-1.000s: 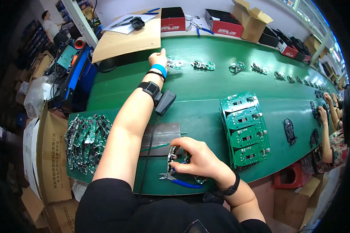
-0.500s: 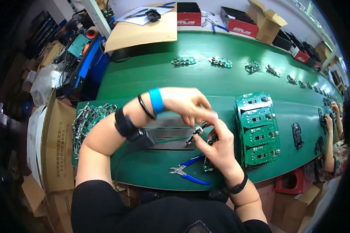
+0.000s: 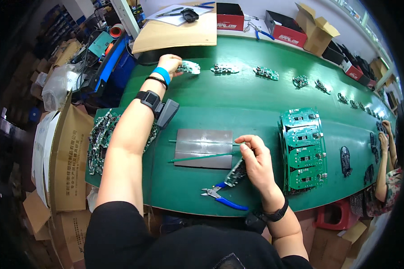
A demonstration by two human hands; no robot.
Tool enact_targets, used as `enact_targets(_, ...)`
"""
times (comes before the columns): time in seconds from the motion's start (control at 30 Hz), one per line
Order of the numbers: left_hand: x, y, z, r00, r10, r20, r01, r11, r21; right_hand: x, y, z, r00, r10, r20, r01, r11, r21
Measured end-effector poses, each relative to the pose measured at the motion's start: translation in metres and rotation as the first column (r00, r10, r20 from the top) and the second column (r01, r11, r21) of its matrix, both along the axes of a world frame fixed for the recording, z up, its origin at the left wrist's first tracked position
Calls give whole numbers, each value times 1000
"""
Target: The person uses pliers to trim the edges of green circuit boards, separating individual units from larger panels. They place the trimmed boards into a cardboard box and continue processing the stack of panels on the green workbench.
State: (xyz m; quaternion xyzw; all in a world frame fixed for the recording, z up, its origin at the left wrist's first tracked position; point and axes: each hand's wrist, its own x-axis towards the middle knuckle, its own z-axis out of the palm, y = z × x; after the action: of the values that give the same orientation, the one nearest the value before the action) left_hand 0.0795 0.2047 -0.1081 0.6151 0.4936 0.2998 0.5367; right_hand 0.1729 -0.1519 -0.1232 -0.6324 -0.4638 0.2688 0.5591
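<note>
My left hand (image 3: pixel 169 66) reaches to the far side of the green table, its fingers closed on the edge of a small circuit board (image 3: pixel 190 67). Closer in, my right hand (image 3: pixel 256 163) grips another circuit board (image 3: pixel 236 174), which tilts down from beneath the fingers. Its fingertips also meet the end of a thin green strip (image 3: pixel 197 142); whether they pinch it I cannot tell. A second green strip (image 3: pixel 202 158) lies slantwise across the dark grey plate (image 3: pixel 204 134). Blue-handled side cutters (image 3: pixel 215 193) rest on the table just below that board.
Stacked green board panels (image 3: pixel 304 154) stand right of my right hand. A heap of circuit boards (image 3: pixel 104 139) lies by my left forearm. Several single boards (image 3: pixel 265 73) form a row along the far side. A co-worker's hands (image 3: pixel 383 134) are at the right edge.
My left hand has moved from beside my right hand to the table's far left, carrying a circuit board. The grey plate and strips are now uncovered. My right hand stays near its place.
</note>
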Motion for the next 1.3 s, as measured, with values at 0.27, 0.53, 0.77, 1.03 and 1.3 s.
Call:
enact_targets(0.27, 7, 3, -19, 640, 576, -508, 167, 541, 825, -1, 1, -7, 1000, 1, -7, -2, 999, -38)
enact_targets(0.53, 13, -197, 44, 117, -888, -445, 992, 127, 9, -6, 5, -8, 941, -57, -334, 132, 970, 206)
enact_targets(0.77, 3, -109, 62, 804, -585, -104, 593, 776, 214, -2, 0, -3, 993, -53, -107, 58, 997, 49)
enact_targets(1.03, -75, 47, -7, 816, 564, 123, -571, 820, 29, -13, 2, 0, 964, 146, 224, -151, 988, 5)
enact_targets(1.3, -71, 69, -38, 687, 644, -336, -592, 765, 255, -13, 0, 2, 940, 129, 315, -148, 988, 37)
